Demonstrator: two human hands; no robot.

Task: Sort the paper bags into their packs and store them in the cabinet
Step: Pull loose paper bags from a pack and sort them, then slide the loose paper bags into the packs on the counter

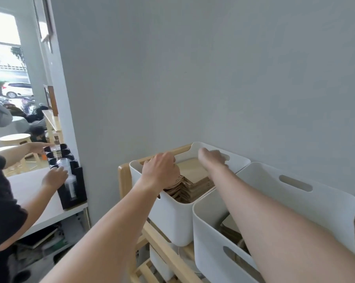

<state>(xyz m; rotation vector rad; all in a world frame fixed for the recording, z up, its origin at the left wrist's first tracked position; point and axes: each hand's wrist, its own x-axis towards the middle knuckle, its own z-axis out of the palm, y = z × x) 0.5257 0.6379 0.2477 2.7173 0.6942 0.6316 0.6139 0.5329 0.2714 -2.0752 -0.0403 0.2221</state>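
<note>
A stack of brown paper bags [193, 180] fills a white plastic bin [168, 217] on the top of a light wooden shelf unit [123, 180]. My left hand [162, 170] reaches into the bin's left side, fingers curled down on the edge of the stack. My right hand [213, 158] rests at the bin's far rim, near its handle slot, fingers bent over the bags' far edge. A second white bin [209, 242] stands to the right under my right forearm, with more brown paper inside.
Another person in a black top [0, 201] stands at the left, both hands on a black cup-lid holder [72, 190] on a white counter [35, 201]. A grey wall rises behind the shelf. Lower shelves hold more white containers.
</note>
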